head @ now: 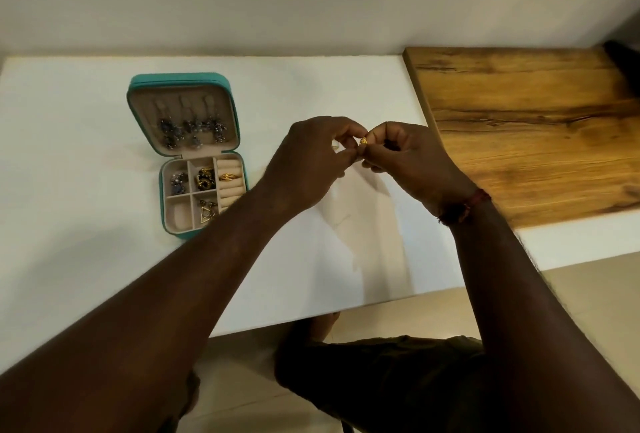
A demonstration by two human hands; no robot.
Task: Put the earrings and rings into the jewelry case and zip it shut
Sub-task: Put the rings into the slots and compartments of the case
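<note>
Gold, tiny, pinched from both sides: left hand [311,162] curled on it from one flank, right hand [408,162] from the other, fingertips meeting above the white table [86,120]. Too small to call as ring or earring, so a gold piece [363,140] and nothing finer. Seemingly held up off the tabletop, well apart from the teal jewelry case [180,80], lying open off to the left with lid laid back and base toward the body. Nearer the left hand, then, by a clear margin; from the right, a reach across. Closest part to the hands: the ring-roll column [231,195] along the base's right edge, long axis running away from the body, one gold ring [229,176] already seated in it. In the lid, silver earrings [190,127] hung in a row; more pieces in the small compartments. Likely next: a leftward carry, left hand leading, down into a roll slot or a compartment. Zip not yet run. Off to the right, wooden board [519,127], out of play.
</note>
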